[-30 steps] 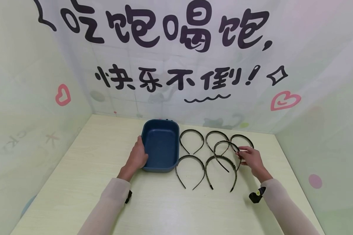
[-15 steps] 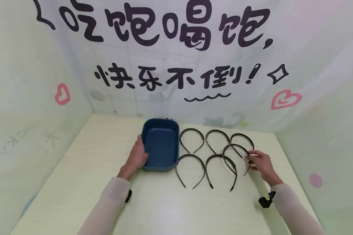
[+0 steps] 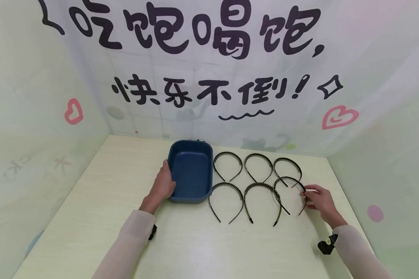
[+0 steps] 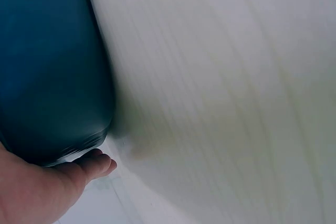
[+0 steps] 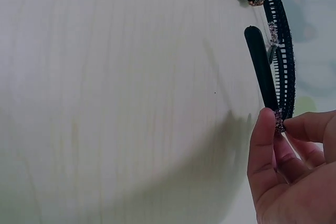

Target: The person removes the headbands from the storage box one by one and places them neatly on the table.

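My left hand [image 3: 163,184] holds the left side of a dark blue rectangular bin [image 3: 190,200], thumb at its rim. In the left wrist view the bin's wall [image 4: 52,77] fills the upper left, and part of the hand is behind it. At the right, my right hand [image 3: 320,199] pinches one side of a black toothed headband [image 3: 296,180] between thumb and fingers. Speckled glitter shows on that headband [image 5: 286,66] in the right wrist view. From above, its arch overlaps the back right headband [image 3: 287,159] and the front one beside it [image 3: 263,185].
More black headbands lie right of the bin: a back left one [image 3: 227,153], a back middle one [image 3: 258,155] and a front left one [image 3: 227,185]. A pale wooden table [image 3: 202,248] carries everything. Printed sheets [image 3: 209,128] stand behind and on both sides.
My right hand has moved right and toward the front with the pinched headband, away from the back middle headband. The left hand and the bin have stayed put.
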Tool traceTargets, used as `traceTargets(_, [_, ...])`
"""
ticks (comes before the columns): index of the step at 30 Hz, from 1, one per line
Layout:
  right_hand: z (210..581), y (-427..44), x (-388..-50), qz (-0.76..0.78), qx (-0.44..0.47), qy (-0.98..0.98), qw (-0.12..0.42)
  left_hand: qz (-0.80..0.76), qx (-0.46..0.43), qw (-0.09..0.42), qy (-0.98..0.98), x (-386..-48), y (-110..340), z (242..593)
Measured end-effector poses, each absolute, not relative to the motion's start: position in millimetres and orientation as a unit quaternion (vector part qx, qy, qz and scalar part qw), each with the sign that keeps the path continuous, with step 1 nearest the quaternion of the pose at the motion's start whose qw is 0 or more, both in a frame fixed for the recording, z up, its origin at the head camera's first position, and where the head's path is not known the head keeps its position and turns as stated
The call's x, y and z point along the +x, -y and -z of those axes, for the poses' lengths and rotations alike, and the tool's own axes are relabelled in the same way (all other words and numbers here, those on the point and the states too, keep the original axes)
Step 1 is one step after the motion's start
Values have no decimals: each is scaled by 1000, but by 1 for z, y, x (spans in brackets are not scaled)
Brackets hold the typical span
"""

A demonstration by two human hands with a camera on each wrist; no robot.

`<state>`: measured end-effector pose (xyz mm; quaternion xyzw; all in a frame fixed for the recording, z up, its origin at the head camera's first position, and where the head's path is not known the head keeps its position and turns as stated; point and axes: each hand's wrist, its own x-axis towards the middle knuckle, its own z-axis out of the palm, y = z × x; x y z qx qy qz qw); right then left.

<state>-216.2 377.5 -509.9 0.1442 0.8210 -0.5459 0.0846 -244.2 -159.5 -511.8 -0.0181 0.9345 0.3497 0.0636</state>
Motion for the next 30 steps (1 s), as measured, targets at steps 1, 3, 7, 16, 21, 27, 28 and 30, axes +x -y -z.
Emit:
traceTargets(1, [510, -379, -215, 546, 145, -821, 84, -349, -18, 63, -935, -244, 160, 512])
traceTargets(3, [510, -382, -213, 544, 148, -821, 85, -349, -19, 63, -935, -245, 160, 512])
traceTargets(7, [510, -389, -209, 539, 149, -824, 86, -348, -17, 62, -935, -245, 160, 512])
traceTargets(16, [512, -404, -197, 541, 146, -824, 81, -351, -17, 60, -934, -245, 160, 512])
traceTargets(21, [514, -408, -191, 529, 144, -832, 87, -353, -15, 59, -934, -245, 160, 511])
traceTargets(27, [515, -410, -188, 523, 136, -836, 93, -354, -16, 60, -933, -245, 160, 512])
traceTargets(28, [515, -410, -188, 520, 134, -838, 95, -354, -16, 60, -933, -245, 160, 512])
traceTargets(30, [514, -409, -188, 513, 131, -843, 99, -354, -16, 60, -933, -245, 160, 513])
